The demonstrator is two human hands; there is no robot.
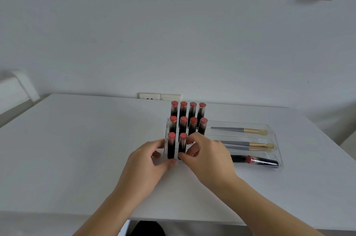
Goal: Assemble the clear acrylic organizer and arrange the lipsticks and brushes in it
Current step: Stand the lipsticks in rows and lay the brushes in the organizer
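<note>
Both hands are in close over the white surface [81, 139], right at the front of the clear acrylic organizer [277, 155]. The left hand [148, 160] has its fingers curled around the front-left lipstick [171, 145], thumb low at the base of it. The right hand [208, 156] is pinching the second front lipstick [182, 144] just beside it, thumb near the bottom and fingers curled up around its top. Both tubes stand upright in the front row, red caps up.

Just past the fingers there's a middle row of four lipsticks [187, 125], and behind that a back row of four more [188, 110], each row stepped a bit higher, all upright.

Off to the right of the right hand, the organizer's long tray sections run sideways. The nearest one holds two loose lipsticks lying flat [254, 160]. The next one back has two brushes [250, 145] lying side by side, bristles pointing away from the hands to the right. The farthest section has a single brush [239, 130], same direction.

Beyond everything, a wall outlet [159, 96] sits right at the surface's far edge.
</note>
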